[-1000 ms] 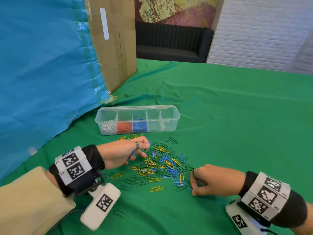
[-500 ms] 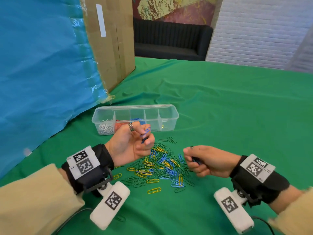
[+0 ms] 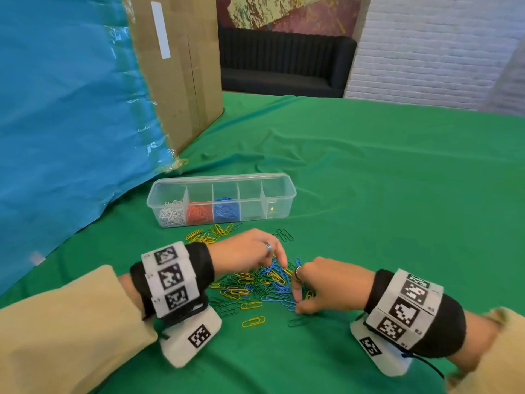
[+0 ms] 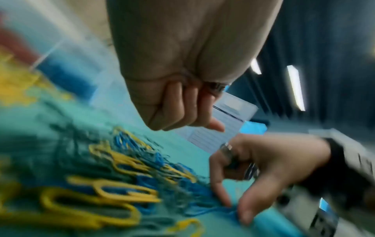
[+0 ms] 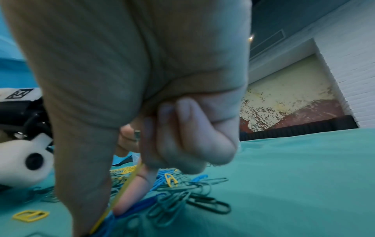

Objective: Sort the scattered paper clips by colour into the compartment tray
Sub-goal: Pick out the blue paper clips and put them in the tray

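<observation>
A clear compartment tray (image 3: 279, 191) lies beyond the pile, with white, red and blue clips in its three left compartments. The scattered clips (image 3: 250, 288), yellow, blue and green, lie between my hands. My left hand (image 3: 279, 263) hovers over the pile's far edge with its index finger pointing down; in the left wrist view its other fingers (image 4: 178, 104) are curled into the palm, hiding whatever is inside. My right hand (image 3: 297, 304) pinches a blue clip (image 4: 229, 210) between thumb and index finger at the pile's near right edge.
A cardboard box (image 3: 181, 66) and a blue plastic sheet (image 3: 56, 109) rise at the left. Green cloth (image 3: 383, 194) covers the table, wrinkled behind the tray. A single yellow clip (image 3: 253, 321) and a green one (image 3: 298, 321) lie nearest me. A black sofa (image 3: 284, 64) stands beyond the table.
Both hands had lifted off the pile, the left holding a blue clip near the tray. Both have come back down to the clips, and the right now pinches a blue one.
</observation>
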